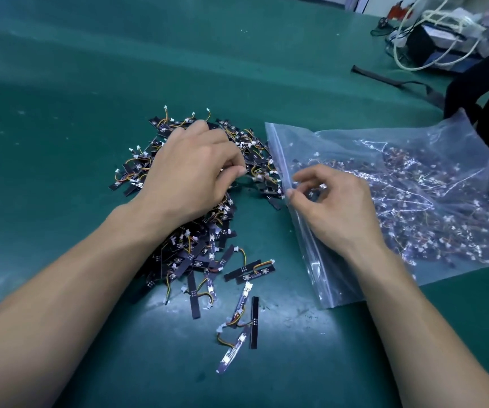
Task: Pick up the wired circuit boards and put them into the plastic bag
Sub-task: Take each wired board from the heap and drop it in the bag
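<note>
**Both hands at work between pile and bag**

Head view: A heap of wired circuit boards, dark strips with short yellow and orange leads and white plugs, lies near the middle of the green table. A few loose ones trail from it toward the near edge. The left hand rests on top of the heap, fingers curled down into it and thumb closed against the forefinger, grasping some of the boards. Just to the right lies the clear plastic bag, already holding many more boards and reaching toward the table's right edge. The right hand pinches the bag's zip edge between thumb and forefinger. At the far right corner sit white cables and a black strap.
</note>
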### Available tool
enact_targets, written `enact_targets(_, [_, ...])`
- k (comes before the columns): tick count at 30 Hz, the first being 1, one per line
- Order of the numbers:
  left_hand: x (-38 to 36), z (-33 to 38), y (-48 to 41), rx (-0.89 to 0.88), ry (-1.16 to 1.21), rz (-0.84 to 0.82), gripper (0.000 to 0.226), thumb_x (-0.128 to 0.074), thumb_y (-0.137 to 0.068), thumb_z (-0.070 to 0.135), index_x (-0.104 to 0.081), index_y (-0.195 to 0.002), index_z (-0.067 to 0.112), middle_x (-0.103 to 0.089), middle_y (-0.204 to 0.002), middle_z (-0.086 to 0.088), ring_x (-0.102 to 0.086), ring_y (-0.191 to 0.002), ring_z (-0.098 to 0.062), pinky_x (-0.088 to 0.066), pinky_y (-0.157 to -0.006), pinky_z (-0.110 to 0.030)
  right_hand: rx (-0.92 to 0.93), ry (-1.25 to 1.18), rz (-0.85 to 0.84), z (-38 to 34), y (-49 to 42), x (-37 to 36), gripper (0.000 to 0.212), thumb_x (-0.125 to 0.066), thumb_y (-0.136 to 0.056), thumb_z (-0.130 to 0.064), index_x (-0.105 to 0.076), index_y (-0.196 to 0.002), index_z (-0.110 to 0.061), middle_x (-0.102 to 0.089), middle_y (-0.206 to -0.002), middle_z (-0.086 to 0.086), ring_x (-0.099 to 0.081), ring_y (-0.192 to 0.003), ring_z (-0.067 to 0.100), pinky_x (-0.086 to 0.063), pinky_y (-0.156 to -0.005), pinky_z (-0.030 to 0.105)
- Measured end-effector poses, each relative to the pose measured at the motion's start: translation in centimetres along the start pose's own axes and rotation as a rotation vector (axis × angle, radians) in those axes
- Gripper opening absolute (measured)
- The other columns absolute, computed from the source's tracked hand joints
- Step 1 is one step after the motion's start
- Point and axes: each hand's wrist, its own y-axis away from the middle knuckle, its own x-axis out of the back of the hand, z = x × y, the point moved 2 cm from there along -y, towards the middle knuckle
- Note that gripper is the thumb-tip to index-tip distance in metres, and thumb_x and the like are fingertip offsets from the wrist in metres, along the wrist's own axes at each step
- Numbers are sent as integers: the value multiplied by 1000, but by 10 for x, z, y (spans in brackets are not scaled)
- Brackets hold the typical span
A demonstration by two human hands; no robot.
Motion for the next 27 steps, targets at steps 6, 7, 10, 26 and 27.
enact_targets(6, [2, 10, 0, -127, 4, 57, 21, -55, -98, 32, -69, -91, 19, -62, -90, 2, -46, -86, -25, -33, -74, -38, 243, -23, -34, -13, 6, 0, 29, -81, -82, -30, -74, -110, -24, -66, -98, -15, -51, -67, -15, -37, -69, 11])
enact_targets(7, [2, 10, 1, -144, 16, 54, 20, -55, -98, 32, -69, -91, 19, -63, -90, 2, -45, -87, -24, -33, -73, -37, 273, -31, -32, -14, 7, -1, 28, -81, -83, -29, -74, -109, -22, -65, -97, -15, -52, -68, -16, -36, -70, 8])
enact_targets(10, [-1, 10, 1, -167, 60, 60, 20, -55, -99, 31, -69, -92, 19, -64, -93, 2, -43, -87, -22, -35, -73, -40, 319, -64, -14, -17, 7, -2, 19, -80, -86, -20, -76, -103, -16, -65, -89, -13, -52, -67, -14, -33, -70, 5])
enact_targets(26, [-8, 10, 4, -174, 105, -13, 31, -58, -94, 47, -73, -109, 23, -65, -98, 5, -46, -89, -20, -42, -77, -43, 325, -88, 3, -14, 5, -5, 3, -77, -89, -17, -76, -86, -15, -58, -78, -11, -50, -64, -7, -33, -65, 11])
enact_targets(27, [-8, 10, 4, -182, 103, -31, 33, -58, -94, 49, -74, -110, 24, -65, -99, 6, -47, -90, -21, -42, -78, -42, 330, -83, -2, -14, 5, -5, 3, -78, -88, -17, -77, -86, -15, -59, -79, -10, -50, -64, -7, -33, -65, 12])
